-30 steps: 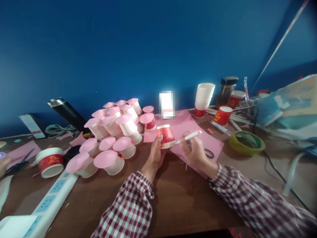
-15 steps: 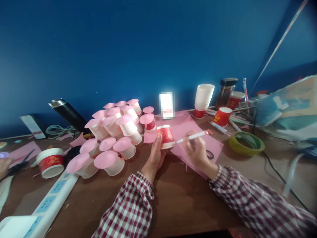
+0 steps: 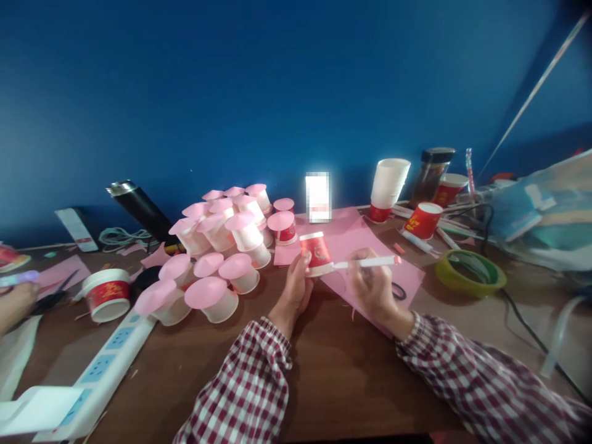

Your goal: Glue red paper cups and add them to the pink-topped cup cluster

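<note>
1. My left hand [image 3: 295, 290] grips a small red-and-white paper cup [image 3: 317, 253], upside down on the pink paper sheet [image 3: 370, 243] near the table's [image 3: 333, 370] back edge.
2. My right hand [image 3: 372, 287] pinches a slim white marker [image 3: 367, 263]; its tip seemingly touches the cup's rim.

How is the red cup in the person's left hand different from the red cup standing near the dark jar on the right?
The held red cup is upside down, rim against the pink paper, gripped by the left hand with a pen at its side. The far red cup stands open side up, tilted, with nothing touching it. Both are red paper cups with white rims and yellowish print.
</note>
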{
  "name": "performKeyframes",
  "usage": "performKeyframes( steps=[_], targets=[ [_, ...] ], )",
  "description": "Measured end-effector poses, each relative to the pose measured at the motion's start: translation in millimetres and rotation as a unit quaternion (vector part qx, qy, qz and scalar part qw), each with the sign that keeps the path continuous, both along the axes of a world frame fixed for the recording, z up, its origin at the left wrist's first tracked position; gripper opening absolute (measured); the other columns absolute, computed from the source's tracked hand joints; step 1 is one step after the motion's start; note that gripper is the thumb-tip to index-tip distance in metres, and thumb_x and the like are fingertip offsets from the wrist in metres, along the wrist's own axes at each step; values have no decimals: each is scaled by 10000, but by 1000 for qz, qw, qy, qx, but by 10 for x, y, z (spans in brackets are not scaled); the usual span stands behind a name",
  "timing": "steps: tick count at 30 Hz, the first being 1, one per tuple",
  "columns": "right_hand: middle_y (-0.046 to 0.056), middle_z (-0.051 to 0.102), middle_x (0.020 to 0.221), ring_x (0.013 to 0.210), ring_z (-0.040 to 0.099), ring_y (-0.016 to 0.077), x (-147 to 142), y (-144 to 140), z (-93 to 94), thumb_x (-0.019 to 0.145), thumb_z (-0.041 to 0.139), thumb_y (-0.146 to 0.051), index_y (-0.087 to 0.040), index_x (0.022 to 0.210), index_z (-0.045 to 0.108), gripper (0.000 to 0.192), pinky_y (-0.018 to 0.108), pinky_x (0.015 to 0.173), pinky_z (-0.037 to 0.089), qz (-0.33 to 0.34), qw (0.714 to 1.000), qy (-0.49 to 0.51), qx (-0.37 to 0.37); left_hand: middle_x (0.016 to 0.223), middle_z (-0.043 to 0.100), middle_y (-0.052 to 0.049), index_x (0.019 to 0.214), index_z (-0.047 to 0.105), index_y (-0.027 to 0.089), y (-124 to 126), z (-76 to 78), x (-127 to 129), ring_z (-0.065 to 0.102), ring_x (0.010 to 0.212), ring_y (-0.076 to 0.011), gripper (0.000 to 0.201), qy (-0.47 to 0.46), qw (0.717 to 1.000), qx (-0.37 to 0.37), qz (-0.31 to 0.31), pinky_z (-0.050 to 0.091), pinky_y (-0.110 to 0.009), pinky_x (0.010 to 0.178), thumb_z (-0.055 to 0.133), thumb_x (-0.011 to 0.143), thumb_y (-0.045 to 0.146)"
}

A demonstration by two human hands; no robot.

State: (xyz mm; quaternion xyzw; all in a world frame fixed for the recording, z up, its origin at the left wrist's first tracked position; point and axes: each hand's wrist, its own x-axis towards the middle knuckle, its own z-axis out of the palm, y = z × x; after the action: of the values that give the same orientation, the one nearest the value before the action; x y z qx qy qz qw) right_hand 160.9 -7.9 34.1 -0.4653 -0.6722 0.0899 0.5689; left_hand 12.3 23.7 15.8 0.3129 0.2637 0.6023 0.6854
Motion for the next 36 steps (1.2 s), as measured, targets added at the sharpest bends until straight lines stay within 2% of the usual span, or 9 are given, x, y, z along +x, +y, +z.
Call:
performKeyframes(
  steps=[8,14,22,29,36],
  targets=[
    [-21,550,639,514,504,115,-18,-5,0,920,493,-226,-211,817,509,105,237,506,411,21,1000,6,-20,909,688,-37,960,654,156,2,-13,18,643,807,-156,374,13,1000,-7,3,499,-332,849,704,807,494],
    [-11,571,661,520,516,115,-25,-23,30,926,490,-229,-211,809,518,122,237,521,431,30,999,-39,-4,838,666,-30,916,646,152,-1,-3,30,628,782,-152,413,27,1000,0,1,494,-312,818,703,791,541],
    [-8,575,660,531,531,121,-33,-25,42,938,479,-236,-211,811,521,137,230,503,422,25,999,-46,-4,856,666,-33,906,641,147,-18,-4,34,618,768,-142,403,33,999,12,0,491,-283,778,681,813,538],
    [6,598,694,545,530,129,-28,-8,24,940,477,-245,-215,809,518,140,254,564,441,37,998,-56,-9,869,671,-43,896,642,149,-21,3,34,619,772,-156,389,35,999,30,-11,483,-303,792,652,837,534],
    [-37,515,558,437,463,120,-21,20,-3,937,470,-262,-224,814,491,131,242,461,376,52,997,-51,-35,848,666,-31,882,637,148,-21,3,37,612,765,-144,376,31,999,32,4,476,-288,782,669,831,520]
  ],
)
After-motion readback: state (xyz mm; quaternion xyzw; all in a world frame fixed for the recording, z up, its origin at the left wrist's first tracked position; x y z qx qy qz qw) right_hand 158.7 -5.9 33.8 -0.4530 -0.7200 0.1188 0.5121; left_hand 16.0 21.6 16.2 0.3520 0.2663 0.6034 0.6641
